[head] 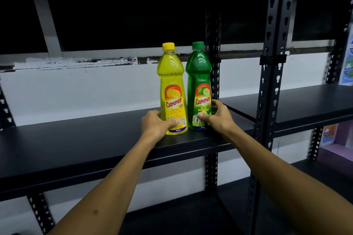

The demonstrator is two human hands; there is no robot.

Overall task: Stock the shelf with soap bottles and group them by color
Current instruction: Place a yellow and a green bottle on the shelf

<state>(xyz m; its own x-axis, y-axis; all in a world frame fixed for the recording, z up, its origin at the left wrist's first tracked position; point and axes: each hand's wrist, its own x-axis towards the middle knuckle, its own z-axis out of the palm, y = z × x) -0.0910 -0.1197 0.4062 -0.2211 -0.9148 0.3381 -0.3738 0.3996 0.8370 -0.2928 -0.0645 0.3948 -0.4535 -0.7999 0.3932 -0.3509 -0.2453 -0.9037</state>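
Two soap bottles gripped low on the black shelf, tall enough to tip.

The left hand (158, 123) wraps the base of the yellow plastic lemon bottle (172, 89); the right hand (216, 115) clasps the green plastic lime bottle (199, 86) just right of it, both upright on the black metal shelf board (76, 139), right end. A careless release could topple either, or leave the colours mixed.

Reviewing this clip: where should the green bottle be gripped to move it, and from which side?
Probably low on the green bottle, around the wide labelled body, coming from its right. It stands upright with the yellow bottle close on its left, and the right hand already wraps that lower part.
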